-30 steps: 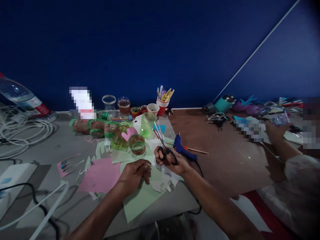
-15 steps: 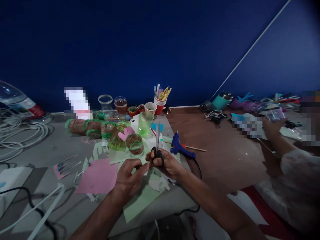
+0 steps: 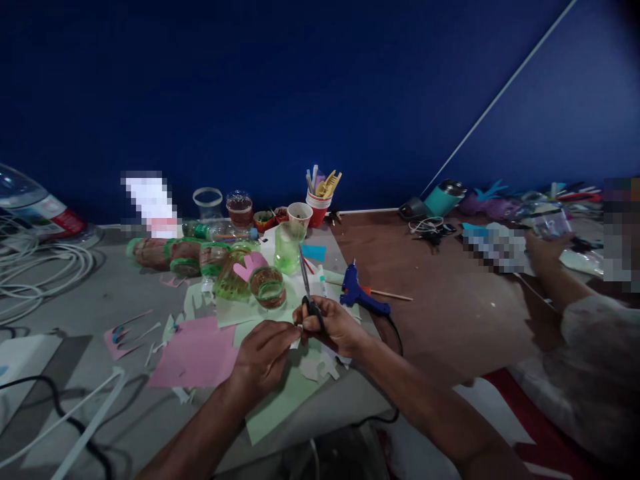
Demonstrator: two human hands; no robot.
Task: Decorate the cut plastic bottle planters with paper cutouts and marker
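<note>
My right hand (image 3: 333,325) is wrapped round the black handles of a pair of scissors (image 3: 305,277), whose blades point away from me and lean slightly left. Close beside it, my left hand (image 3: 265,353) is closed in a pinch on a small white paper piece (image 3: 295,341), mostly hidden by the fingers. The fingertips of both hands nearly meet. Beneath them lie a light green paper sheet (image 3: 270,417) and grey-white paper scraps (image 3: 313,367). Beyond the hands stands a brown-and-green cut bottle ring (image 3: 269,288) with a pink paper hand shape (image 3: 249,267) at its edge.
A blue glue gun (image 3: 363,293) lies right, near a wooden stick (image 3: 393,295). Pink paper (image 3: 197,353) lies left. Behind are wrapped bottles (image 3: 175,255), a green plastic cup (image 3: 289,250) and red cups with cutlery (image 3: 319,208). Another person's arm (image 3: 553,270) reaches in at right.
The scissors have tipped from nearly upright to leaning left, and their blades look closer together. My left fingers have curled down, and a bit of white paper now shows below them.
</note>
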